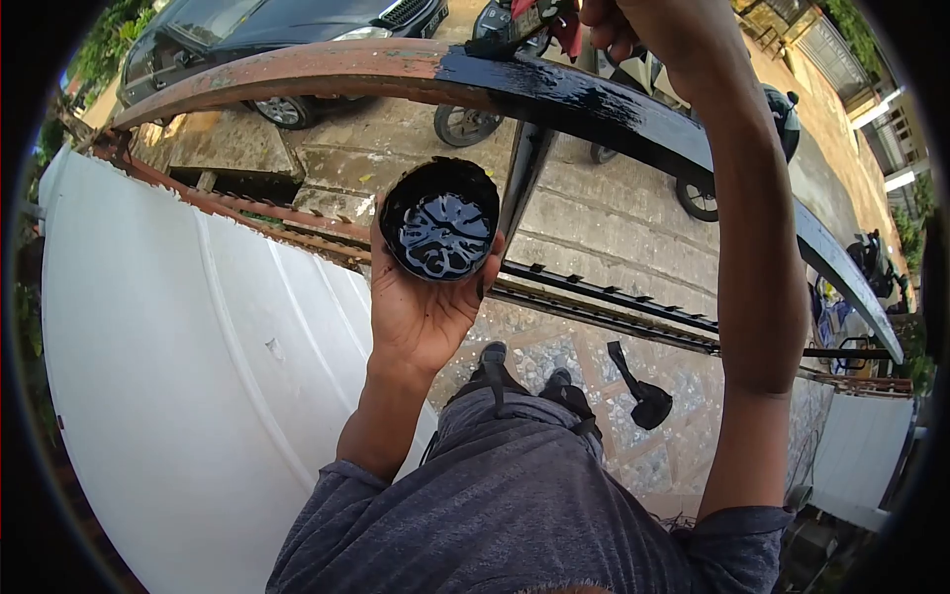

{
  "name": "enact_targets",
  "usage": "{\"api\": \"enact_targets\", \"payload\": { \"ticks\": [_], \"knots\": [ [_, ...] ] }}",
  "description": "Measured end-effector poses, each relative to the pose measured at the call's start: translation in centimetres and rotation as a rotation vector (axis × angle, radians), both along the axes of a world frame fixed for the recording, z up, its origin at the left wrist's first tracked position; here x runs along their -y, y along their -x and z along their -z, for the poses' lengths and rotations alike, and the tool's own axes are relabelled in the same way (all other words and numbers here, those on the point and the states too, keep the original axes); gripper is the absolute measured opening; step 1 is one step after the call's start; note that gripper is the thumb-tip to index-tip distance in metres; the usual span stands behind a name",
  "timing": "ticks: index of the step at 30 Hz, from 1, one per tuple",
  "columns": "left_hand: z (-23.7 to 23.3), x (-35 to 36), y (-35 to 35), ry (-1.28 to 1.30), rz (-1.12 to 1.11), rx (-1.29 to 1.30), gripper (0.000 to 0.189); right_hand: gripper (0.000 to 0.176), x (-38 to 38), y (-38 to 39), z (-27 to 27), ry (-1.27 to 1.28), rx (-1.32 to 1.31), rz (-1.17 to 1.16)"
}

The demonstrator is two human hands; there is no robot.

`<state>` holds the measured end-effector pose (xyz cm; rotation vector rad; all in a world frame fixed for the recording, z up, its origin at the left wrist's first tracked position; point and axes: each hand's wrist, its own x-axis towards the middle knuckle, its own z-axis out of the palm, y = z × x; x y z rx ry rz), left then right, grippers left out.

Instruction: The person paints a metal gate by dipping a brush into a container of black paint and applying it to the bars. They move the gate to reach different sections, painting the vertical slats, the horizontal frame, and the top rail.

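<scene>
My left hand (pixel 426 312) is wrapped round the underside of a round cup (pixel 442 220) of glossy black paint, its rim coated black. At the top edge of the view, my right hand (pixel 628 30) has its fingers curled, partly cut off by the frame, on a paintbrush (pixel 495 45) whose dark bristles touch the curved metal beam (pixel 327 67). Left of the brush the beam is rusty red-brown; to its right the surface is wet, shiny black.
A white curved sheet (pixel 198 346) fills the left side. Black rails (pixel 614 299) cross below the beam. A dark car (pixel 267 30) and motorbikes stand beyond. A black long-handled object (pixel 648 404) lies on the tiled floor near my feet.
</scene>
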<state>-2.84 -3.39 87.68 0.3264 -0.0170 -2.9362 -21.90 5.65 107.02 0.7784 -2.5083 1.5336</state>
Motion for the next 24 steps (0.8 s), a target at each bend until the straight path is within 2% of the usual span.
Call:
{"api": "enact_targets", "payload": {
  "ticks": [2,4,9,11,14,17,22,24],
  "knots": [
    [0.0,0.1,-0.2,0.018,-0.007,-0.008,0.069,0.018,-1.7,3.6,1.8,-0.001,-0.045,-0.051],
    [0.2,0.1,-0.6,0.032,-0.019,0.0,0.068,0.016,-2.7,3.4,1.1,0.023,-0.079,0.07],
    [1.0,0.4,-0.2,0.039,-0.05,0.048,0.055,0.016,-5.4,0.5,3.8,0.168,-0.433,-0.352],
    [1.3,0.6,-0.4,0.055,-0.088,0.047,0.051,0.016,-5.9,-3.8,5.5,0.245,-0.608,-0.44],
    [2.2,0.8,-0.8,0.049,-0.117,0.049,0.051,0.022,-6.1,-6.9,8.2,0.019,-0.823,-0.532],
    [2.2,0.6,-1.3,0.043,-0.132,0.09,0.052,0.033,-4.4,-7.0,10.8,-0.114,-0.952,-0.515],
    [2.2,0.8,-2.2,0.035,-0.143,0.043,0.059,0.036,-5.6,-8.2,13.9,0.032,-0.915,-0.352],
    [2.2,0.7,-2.3,0.03,-0.138,0.047,0.061,0.032,-4.4,-8.4,14.4,0.061,-0.922,-0.4]
  ]
}}
